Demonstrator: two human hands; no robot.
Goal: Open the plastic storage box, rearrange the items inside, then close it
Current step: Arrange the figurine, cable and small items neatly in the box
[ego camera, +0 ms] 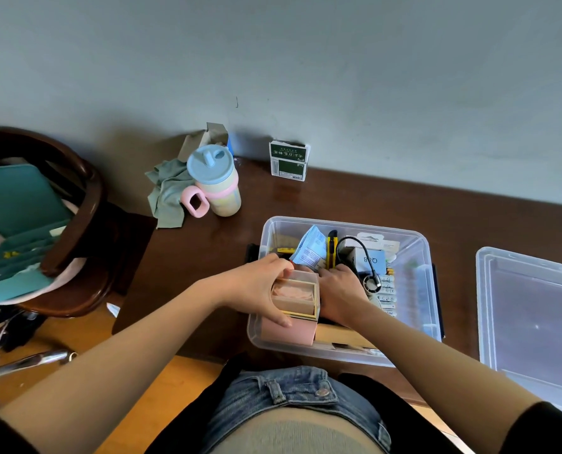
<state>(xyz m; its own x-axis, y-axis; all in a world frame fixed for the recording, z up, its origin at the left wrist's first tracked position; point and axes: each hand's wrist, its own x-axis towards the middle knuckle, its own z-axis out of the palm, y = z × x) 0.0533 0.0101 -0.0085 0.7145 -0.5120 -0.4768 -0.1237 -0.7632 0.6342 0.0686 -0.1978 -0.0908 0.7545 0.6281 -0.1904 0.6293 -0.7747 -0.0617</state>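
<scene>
Table (355, 198): dark wood under everything.
Lid (532, 309): off, lying right of my box.
Storage box (417, 257): open, crowded.
Tumbler (215, 181): far left, well apart.
My left hand (260, 286): clamped on clear-topped pink case (294, 306).
My right hand (340, 290): among contents; grip unclear.
Black cable (355, 247): just beside my right hand.

Your left hand (260, 286) curled around something, thumb near, fingers far. Your right hand (340, 291) lay just right of it, palm down, fingers bent away. Both forearms reached forward, converging.

storage box (417, 257): clear, open, full | lid (532, 309): off, beside right
</scene>
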